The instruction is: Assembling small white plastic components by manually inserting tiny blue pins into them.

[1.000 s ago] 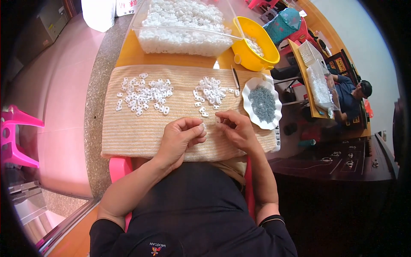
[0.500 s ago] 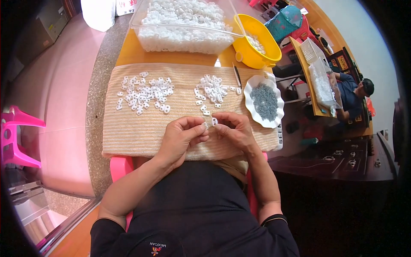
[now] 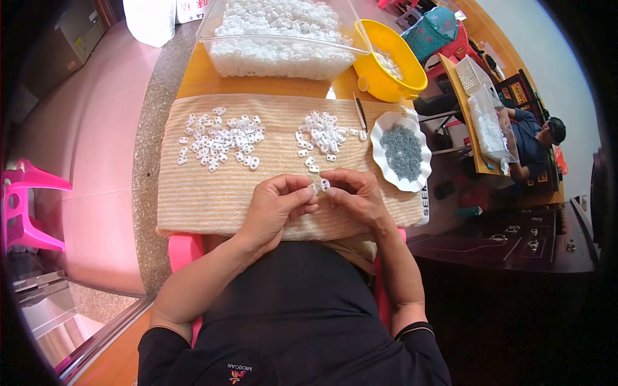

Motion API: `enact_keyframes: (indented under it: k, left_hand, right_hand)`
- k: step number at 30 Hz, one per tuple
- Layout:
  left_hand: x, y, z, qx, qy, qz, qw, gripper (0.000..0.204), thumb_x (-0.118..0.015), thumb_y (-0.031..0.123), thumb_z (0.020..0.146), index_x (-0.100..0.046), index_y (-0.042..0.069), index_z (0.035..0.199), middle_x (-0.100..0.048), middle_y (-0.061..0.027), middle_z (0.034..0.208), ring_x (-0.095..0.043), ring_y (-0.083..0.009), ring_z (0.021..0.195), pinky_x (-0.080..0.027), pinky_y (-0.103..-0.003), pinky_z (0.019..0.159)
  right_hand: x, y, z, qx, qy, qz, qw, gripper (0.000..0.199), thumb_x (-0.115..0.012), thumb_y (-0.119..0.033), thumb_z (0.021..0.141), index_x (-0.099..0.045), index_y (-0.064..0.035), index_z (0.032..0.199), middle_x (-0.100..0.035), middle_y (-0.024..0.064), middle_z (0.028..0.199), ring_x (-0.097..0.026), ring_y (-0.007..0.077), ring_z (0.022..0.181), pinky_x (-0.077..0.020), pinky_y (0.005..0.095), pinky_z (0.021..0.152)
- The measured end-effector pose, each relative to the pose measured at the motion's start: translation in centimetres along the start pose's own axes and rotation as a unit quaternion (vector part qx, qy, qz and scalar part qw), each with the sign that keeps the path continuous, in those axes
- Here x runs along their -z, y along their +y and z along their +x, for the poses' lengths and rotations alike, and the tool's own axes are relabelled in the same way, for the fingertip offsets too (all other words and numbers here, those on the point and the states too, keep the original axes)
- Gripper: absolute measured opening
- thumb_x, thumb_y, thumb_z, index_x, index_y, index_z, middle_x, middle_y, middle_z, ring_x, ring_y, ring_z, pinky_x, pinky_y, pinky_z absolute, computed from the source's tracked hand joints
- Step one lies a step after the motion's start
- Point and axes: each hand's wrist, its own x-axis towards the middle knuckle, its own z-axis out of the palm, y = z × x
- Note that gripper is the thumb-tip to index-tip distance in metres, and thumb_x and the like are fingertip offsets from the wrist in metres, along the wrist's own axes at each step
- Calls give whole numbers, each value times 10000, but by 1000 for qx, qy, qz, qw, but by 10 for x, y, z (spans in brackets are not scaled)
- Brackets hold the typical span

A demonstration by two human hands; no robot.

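Observation:
Over the near part of a striped beige towel [image 3: 212, 199], my two hands meet fingertip to fingertip. My right hand [image 3: 358, 198] is closed in a pinch on a small white plastic piece with two dark holes [image 3: 325, 184]. Thumb and index finger of my left hand [image 3: 278, 204] pinch a small pale piece [image 3: 314, 189], mostly covered by the fingers; its kind is too small to make out. Just beyond my fingertips lies a small pile of similar white two-hole pieces [image 3: 322, 132], and a wider spread of white pieces [image 3: 222, 138] is farther left.
A white scalloped dish [image 3: 381, 164] of small grey parts stands to the right. A black pen-like tool [image 3: 360, 114] lies near it. Behind are a clear bin [image 3: 222, 67] of white pieces and a yellow basin [image 3: 412, 87]. Another person [image 3: 531, 138] sits at a table on the right.
The whole view has shifted slightly to the right. Both hands keep their pinch at the same place over the towel, and the white piece is turned very slightly.

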Motion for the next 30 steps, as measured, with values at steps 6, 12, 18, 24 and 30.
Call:
enact_keyframes:
  k: [6, 12, 18, 24, 30]
  left_hand:
    - [0, 0, 0, -1, -1, 4, 1000, 150, -659, 58, 872, -604, 2, 1000, -649, -65, 880, -655, -141, 769, -579, -272, 738]
    - [1, -1, 0, -1, -3, 8, 1000, 151, -661, 60, 871, -607, 3, 1000, -648, -66, 881, -653, -143, 771, -577, -270, 736]
    - [0, -1, -1, -2, -2, 14, 1000, 146, -657, 58, 873, -609, 1, 998, -648, -67, 882, -652, -140, 772, -577, -270, 737]
    - [0, -1, -1, -2, -5, 20, 1000, 137, -647, 59, 880, -608, -2, 997, -648, -69, 896, -648, -133, 782, -577, -269, 742]
    - [0, -1, 0, -2, -10, 21, 1000, 142, -645, 61, 883, -606, -4, 1002, -651, -70, 906, -649, -133, 789, -575, -267, 741]
  right_hand:
    - [-1, -1, 0, -4, 4, 17, 1000, 319, -659, -53, 873, -613, 20, 1179, -643, 33, 893, -586, 74, 728, -495, 211, 649]
    - [-1, 0, 0, 2, 1, 15, 1000, 326, -666, -63, 871, -611, 25, 1180, -646, 39, 911, -584, 75, 729, -495, 211, 650]
    - [0, 2, -1, 8, -5, 14, 1000, 327, -668, -64, 869, -610, 32, 1177, -645, 40, 936, -585, 74, 732, -495, 211, 650]
    - [-1, -1, -1, 4, -9, 16, 1000, 322, -666, -60, 869, -610, 34, 1173, -640, 36, 954, -582, 73, 742, -490, 209, 658]
    - [0, -2, 0, 5, -19, 23, 1000, 310, -661, -56, 872, -616, 31, 1166, -633, 30, 985, -579, 71, 778, -484, 207, 681]
